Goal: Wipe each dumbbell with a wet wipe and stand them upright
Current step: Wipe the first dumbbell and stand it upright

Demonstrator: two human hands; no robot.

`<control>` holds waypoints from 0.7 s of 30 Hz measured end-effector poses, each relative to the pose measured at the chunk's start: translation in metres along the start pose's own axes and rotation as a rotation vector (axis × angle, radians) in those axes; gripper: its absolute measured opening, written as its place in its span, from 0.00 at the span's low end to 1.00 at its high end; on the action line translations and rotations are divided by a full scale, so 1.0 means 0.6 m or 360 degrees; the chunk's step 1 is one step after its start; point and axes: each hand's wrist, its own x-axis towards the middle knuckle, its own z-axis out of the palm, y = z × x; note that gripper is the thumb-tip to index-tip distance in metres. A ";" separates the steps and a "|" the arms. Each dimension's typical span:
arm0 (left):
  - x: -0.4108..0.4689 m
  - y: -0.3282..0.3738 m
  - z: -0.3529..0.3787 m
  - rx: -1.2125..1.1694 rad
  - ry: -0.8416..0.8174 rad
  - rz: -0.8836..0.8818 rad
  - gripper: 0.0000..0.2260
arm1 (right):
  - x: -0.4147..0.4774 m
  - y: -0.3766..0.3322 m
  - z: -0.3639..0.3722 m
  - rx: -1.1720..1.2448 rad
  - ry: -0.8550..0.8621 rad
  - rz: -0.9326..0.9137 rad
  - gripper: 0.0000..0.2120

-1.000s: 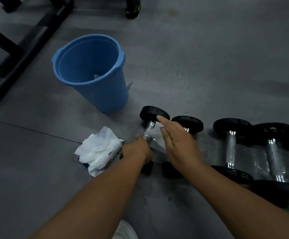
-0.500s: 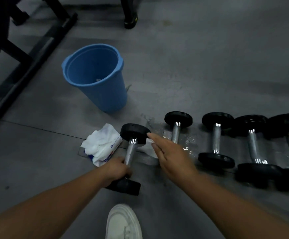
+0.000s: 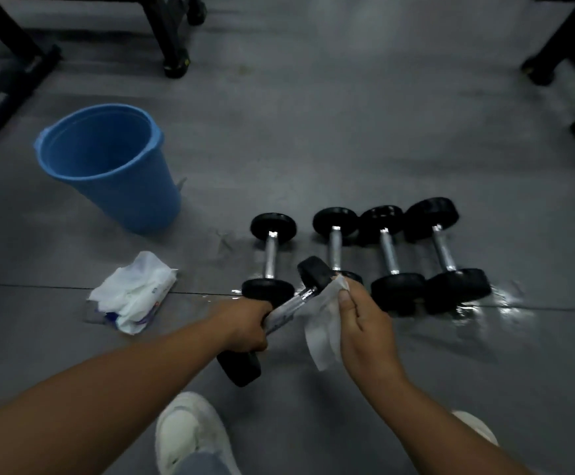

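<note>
Now | left hand [image 3: 245,325] grips dumbbell [image 3: 291,307] handle | right hand [image 3: 365,323] pinches wipe [image 3: 323,318] against it

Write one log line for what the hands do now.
left hand: grips dumbbell | right hand: holds wipe | four other dumbbells: lying on floor

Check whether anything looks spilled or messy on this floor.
Yes. The floor glistens wet beside the rightmost dumbbell, like spilled water. The wipe pack near the bucket has sheets bulging out loosely.
</note>
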 end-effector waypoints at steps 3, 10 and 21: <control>0.038 0.075 0.040 0.0340 0.0124 0.0112 0.11 | -0.018 0.043 -0.046 -0.0065 0.0174 0.0154 0.14; 0.075 0.154 0.145 0.0648 0.0126 0.0169 0.12 | -0.022 0.134 -0.082 -0.0226 0.0308 0.0425 0.14; 0.033 0.073 0.193 0.0075 0.0458 0.0159 0.40 | -0.009 0.132 0.037 -0.0228 -0.0020 0.0410 0.23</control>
